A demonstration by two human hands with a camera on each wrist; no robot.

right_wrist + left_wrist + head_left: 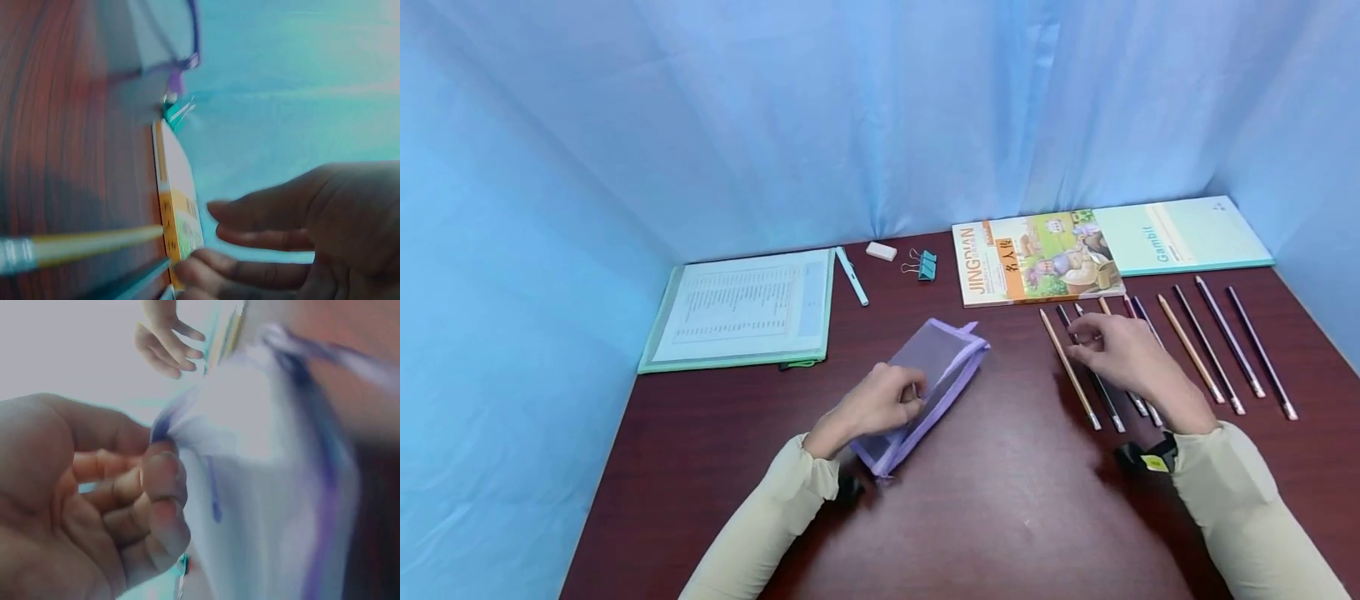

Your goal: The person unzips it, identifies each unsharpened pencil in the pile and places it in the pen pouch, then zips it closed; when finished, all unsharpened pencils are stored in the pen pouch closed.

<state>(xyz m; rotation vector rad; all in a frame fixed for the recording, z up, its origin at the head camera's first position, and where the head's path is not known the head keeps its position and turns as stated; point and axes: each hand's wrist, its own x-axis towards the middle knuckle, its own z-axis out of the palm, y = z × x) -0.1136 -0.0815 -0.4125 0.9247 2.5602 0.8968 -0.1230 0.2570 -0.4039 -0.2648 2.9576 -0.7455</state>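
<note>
Behind the pencils (pixel 1067 367) lie books (pixel 1037 258) reading "JINGDIAN" and "Gambit". Left hand (pixel 883 404) pinches purple pouch (pixel 934 350); right hand (pixel 1123 350) has fingers parted.

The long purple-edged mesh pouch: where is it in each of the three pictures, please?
Head: the long purple-edged mesh pouch lies below centre, slightly right.
Left wrist: the pouch fills much of the middle and right.
Right wrist: the pouch is blurred, cut by the top edge, left of centre.
Shared landmark: the bare right hand, right of centre in head, at the top in left wrist, lower right in right wrist.
</note>
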